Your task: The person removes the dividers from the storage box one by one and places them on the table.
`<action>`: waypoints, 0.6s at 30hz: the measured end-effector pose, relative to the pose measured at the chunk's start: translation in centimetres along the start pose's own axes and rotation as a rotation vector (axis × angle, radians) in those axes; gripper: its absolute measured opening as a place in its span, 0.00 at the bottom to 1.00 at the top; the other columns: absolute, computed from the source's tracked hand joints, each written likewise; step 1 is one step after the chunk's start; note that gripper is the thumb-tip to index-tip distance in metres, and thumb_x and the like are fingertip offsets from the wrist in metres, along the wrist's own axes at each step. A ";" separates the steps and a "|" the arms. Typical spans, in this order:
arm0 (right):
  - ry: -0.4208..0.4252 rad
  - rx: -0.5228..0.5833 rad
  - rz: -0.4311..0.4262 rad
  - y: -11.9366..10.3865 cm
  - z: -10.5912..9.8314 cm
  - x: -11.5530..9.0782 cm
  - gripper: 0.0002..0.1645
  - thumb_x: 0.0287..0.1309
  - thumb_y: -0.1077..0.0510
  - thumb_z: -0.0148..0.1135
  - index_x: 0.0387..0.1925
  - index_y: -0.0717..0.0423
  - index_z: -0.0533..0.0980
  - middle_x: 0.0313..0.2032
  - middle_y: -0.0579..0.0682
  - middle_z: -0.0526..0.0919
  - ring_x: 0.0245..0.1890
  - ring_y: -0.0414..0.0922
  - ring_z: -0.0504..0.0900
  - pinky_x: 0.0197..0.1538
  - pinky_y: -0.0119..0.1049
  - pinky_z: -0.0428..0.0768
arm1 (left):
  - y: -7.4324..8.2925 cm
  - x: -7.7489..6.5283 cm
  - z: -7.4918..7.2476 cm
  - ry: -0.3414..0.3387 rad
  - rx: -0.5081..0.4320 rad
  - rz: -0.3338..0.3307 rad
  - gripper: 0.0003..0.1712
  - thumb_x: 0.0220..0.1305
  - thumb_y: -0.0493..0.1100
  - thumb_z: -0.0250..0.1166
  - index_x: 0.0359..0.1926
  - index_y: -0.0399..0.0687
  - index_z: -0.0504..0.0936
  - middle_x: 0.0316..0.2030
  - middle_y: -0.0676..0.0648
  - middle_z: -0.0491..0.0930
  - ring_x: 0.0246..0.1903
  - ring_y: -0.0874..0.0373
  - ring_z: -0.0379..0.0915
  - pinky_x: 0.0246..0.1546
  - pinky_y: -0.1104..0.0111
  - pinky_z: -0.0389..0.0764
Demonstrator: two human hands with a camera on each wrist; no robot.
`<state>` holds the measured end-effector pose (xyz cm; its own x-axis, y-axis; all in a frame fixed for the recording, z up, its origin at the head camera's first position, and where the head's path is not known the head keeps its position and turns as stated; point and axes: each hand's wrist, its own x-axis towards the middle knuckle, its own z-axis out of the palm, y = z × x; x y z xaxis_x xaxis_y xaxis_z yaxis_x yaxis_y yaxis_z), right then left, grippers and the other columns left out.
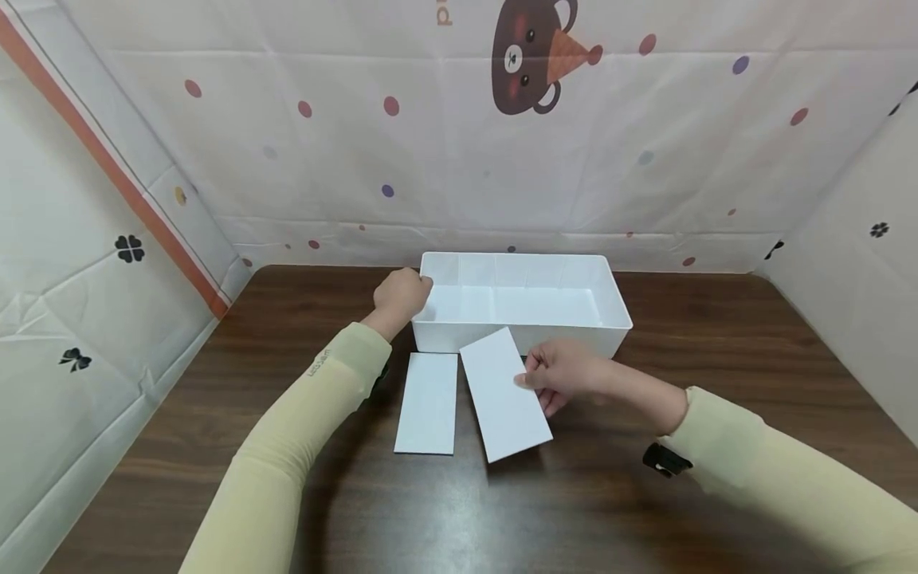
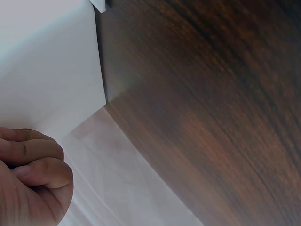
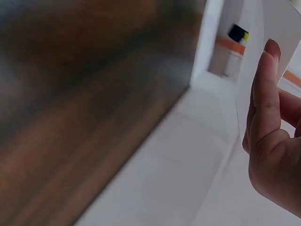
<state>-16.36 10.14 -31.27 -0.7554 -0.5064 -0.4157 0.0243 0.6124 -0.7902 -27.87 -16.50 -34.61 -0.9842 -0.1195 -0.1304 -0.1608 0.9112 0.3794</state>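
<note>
A white rectangular plastic bin [image 1: 523, 337] stands at the back of the table. My left hand [image 1: 403, 295] grips its left rim; in the left wrist view the curled fingers [image 2: 42, 160] lie against the bin's wall [image 2: 51, 84]. Between thumb and fingers, my right hand [image 1: 570, 371] pinches a flat white panel [image 1: 502, 399] by its right edge, tilted and held in front of the bin. Just left of it, a second white panel [image 1: 426, 406] lies flat on the table. The right wrist view shows the fingers [image 3: 267, 89] behind the held panel [image 3: 249, 61].
Dark wood-grain table [image 1: 574, 510] lies under everything. A white printed cloth [image 1: 323, 159] with dots and a bear hangs behind the bin, and similar cloth [image 1: 72, 319] closes off both sides. Inside, the bin's floor [image 1: 545, 307] shows no objects.
</note>
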 end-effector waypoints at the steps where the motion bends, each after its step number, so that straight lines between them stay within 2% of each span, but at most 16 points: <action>1: -0.008 0.009 0.009 0.2 0.3 0.1 0.11 0.71 0.60 0.60 0.33 0.62 0.72 0.23 0.50 0.84 0.20 0.36 0.80 0.32 0.37 0.87 | 0.0 0.0 0.0 -0.001 0.004 -0.001 0.29 0.78 0.50 0.43 0.16 0.50 0.67 0.16 0.51 0.66 0.18 0.58 0.62 0.17 0.69 0.62; 6: -0.037 0.028 0.064 1.3 1.5 0.6 0.12 0.73 0.61 0.57 0.30 0.60 0.70 0.23 0.51 0.83 0.19 0.36 0.79 0.30 0.34 0.86 | 0.0 0.2 -0.1 -0.017 0.014 -0.001 0.29 0.79 0.50 0.42 0.16 0.50 0.66 0.15 0.52 0.64 0.17 0.59 0.61 0.17 0.70 0.62; 18: 0.007 0.080 0.169 2.2 3.2 1.9 0.15 0.75 0.59 0.55 0.28 0.59 0.70 0.20 0.50 0.79 0.15 0.37 0.77 0.25 0.29 0.82 | 0.1 0.1 -0.2 -0.027 0.010 -0.014 0.30 0.79 0.50 0.42 0.15 0.50 0.65 0.14 0.52 0.63 0.16 0.59 0.60 0.17 0.69 0.60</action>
<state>-15.69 8.60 -35.29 -0.7406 -0.3959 -0.5429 0.2032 0.6381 -0.7426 -27.99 -16.49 -34.37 -0.9796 -0.1211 -0.1606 -0.1733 0.9134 0.3682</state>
